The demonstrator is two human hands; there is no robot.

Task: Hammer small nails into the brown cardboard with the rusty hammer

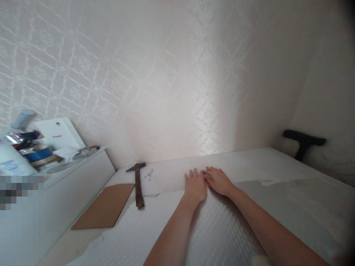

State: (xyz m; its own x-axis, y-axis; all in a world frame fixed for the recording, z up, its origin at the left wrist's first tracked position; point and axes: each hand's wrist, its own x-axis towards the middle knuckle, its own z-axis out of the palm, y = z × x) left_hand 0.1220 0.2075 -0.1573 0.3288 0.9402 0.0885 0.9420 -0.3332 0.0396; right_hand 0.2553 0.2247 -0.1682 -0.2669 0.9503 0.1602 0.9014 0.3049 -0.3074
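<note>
My left hand [196, 186] lies palm down with its fingers stretched out, near the far edge of a white sheet with a raised pattern [144, 225]. Just to its right, my right hand [219, 181] also rests flat, its fingers reaching toward the left one. Neither hand holds anything; the hands nearly touch or touch, I cannot tell which. Left of them, a hammer [138, 186] with a worn wooden handle lies on the white tabletop [169, 176]. Several small shiny metal pieces [149, 174] are scattered beside its head. A brown board [105, 207] lies left of the hammer.
A white cabinet [83, 188] borders the table on the left. On it stand a white box [59, 133], a blue roll of tape [37, 153] and a white bottle [12, 160]. A black T-shaped handle [303, 139] rises at the right. Behind is a patterned wall [155, 81].
</note>
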